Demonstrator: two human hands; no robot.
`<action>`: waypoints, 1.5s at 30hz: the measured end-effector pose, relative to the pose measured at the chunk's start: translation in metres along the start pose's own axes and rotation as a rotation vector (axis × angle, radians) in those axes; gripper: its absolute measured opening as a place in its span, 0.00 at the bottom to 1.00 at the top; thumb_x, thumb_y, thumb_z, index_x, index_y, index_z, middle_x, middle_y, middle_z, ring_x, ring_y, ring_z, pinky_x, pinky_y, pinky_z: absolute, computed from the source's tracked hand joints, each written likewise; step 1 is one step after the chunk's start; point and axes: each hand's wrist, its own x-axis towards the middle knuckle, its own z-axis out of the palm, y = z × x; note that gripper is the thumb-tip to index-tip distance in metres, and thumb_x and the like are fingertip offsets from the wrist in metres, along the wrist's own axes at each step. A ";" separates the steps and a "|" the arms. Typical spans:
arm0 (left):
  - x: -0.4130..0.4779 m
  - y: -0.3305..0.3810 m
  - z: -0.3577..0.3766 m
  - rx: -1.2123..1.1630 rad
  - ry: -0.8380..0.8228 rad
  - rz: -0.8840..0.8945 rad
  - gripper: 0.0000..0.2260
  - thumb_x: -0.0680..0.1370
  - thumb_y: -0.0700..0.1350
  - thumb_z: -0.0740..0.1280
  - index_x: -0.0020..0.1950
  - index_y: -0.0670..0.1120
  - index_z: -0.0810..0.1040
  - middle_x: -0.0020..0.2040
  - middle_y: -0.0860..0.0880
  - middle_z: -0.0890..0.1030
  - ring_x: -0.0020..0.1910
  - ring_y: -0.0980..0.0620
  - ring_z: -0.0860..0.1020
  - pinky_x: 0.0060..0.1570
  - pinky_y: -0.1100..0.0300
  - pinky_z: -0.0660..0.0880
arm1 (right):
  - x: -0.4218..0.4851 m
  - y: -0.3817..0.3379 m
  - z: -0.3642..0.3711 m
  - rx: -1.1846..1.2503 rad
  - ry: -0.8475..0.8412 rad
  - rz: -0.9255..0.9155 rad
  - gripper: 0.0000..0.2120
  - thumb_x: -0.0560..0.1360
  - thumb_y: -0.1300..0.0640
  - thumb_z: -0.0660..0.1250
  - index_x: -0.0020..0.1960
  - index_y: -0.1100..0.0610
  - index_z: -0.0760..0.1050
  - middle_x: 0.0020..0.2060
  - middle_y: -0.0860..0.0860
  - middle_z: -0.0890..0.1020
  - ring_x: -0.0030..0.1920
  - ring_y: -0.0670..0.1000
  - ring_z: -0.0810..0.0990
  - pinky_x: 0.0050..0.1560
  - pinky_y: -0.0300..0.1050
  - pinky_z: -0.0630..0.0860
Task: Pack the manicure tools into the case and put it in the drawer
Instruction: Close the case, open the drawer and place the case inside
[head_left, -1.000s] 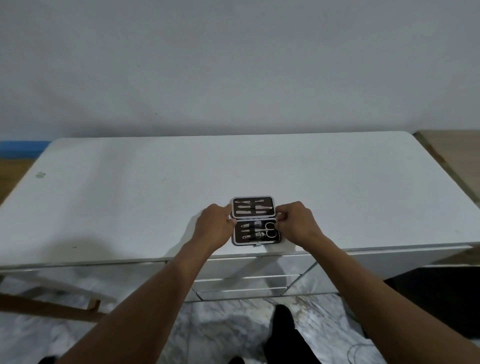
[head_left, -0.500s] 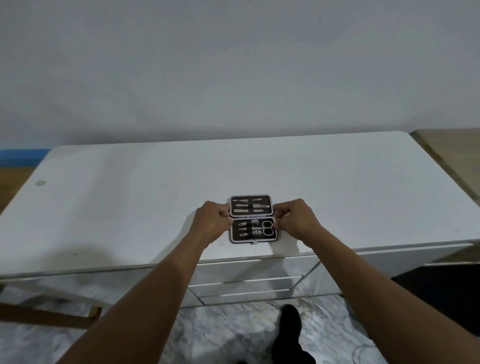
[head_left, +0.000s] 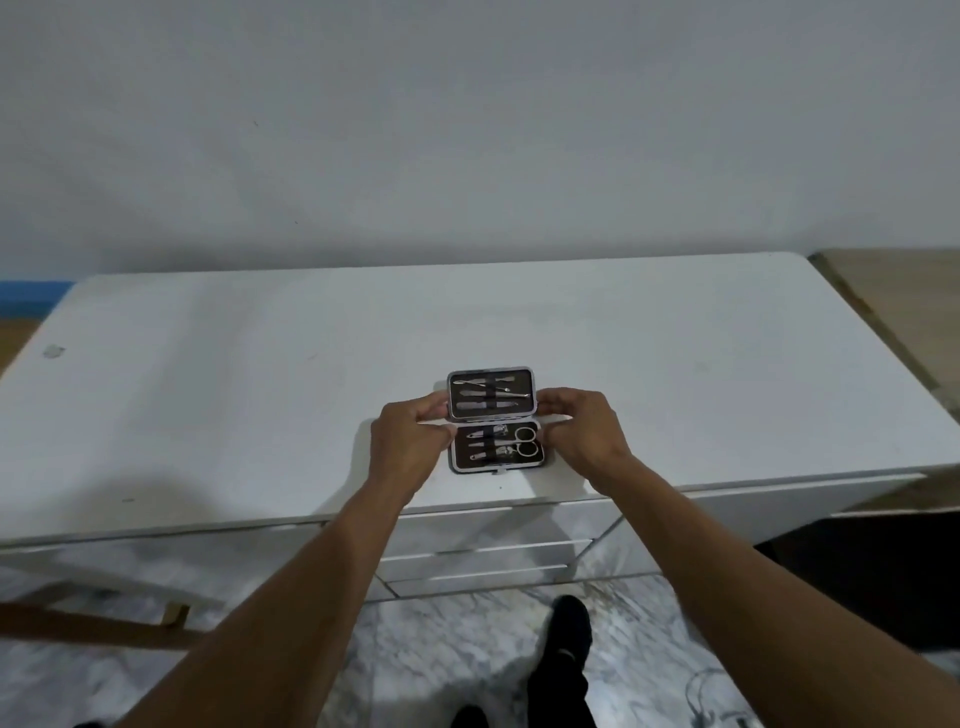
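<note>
A small manicure case (head_left: 496, 418) lies open on the white table (head_left: 260, 389), close to the front edge. Its dark lining holds several metal tools under straps: thin picks and files in the far half, clippers and scissors (head_left: 524, 441) in the near half. My left hand (head_left: 410, 441) pinches the left edge of the far half, which tilts up off the table. My right hand (head_left: 584, 428) pinches that half's right edge. Both thumbs rest near the hinge line.
White drawers (head_left: 483, 556) sit under the table front, directly below the case. A wooden surface (head_left: 893, 301) adjoins the table on the right. My dark shoe (head_left: 569, 623) stands on the marbled floor. A wooden bar (head_left: 88, 623) lies low at left.
Both hands slid from the case's hinge sides up to the far half, whose far edge now rises off the table. The case stays in the same spot.
</note>
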 end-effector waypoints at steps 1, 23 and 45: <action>-0.001 0.001 0.000 -0.008 0.001 0.000 0.22 0.70 0.33 0.72 0.61 0.49 0.82 0.50 0.53 0.85 0.48 0.56 0.83 0.56 0.56 0.79 | -0.001 0.001 0.001 0.017 0.008 0.009 0.16 0.66 0.68 0.71 0.50 0.52 0.82 0.44 0.48 0.85 0.44 0.47 0.83 0.49 0.40 0.79; -0.023 -0.004 0.006 -0.240 0.047 -0.085 0.22 0.63 0.71 0.70 0.32 0.53 0.83 0.43 0.42 0.86 0.50 0.42 0.84 0.58 0.42 0.78 | -0.012 -0.002 0.005 0.256 0.076 0.104 0.17 0.64 0.34 0.67 0.42 0.46 0.76 0.46 0.52 0.85 0.48 0.57 0.84 0.56 0.60 0.79; -0.050 -0.020 0.002 0.359 -0.018 0.370 0.16 0.75 0.38 0.73 0.61 0.37 0.80 0.62 0.42 0.80 0.60 0.46 0.79 0.62 0.61 0.71 | -0.053 0.013 0.005 -0.295 0.076 -0.245 0.11 0.74 0.61 0.69 0.55 0.60 0.81 0.50 0.55 0.85 0.51 0.54 0.83 0.56 0.45 0.78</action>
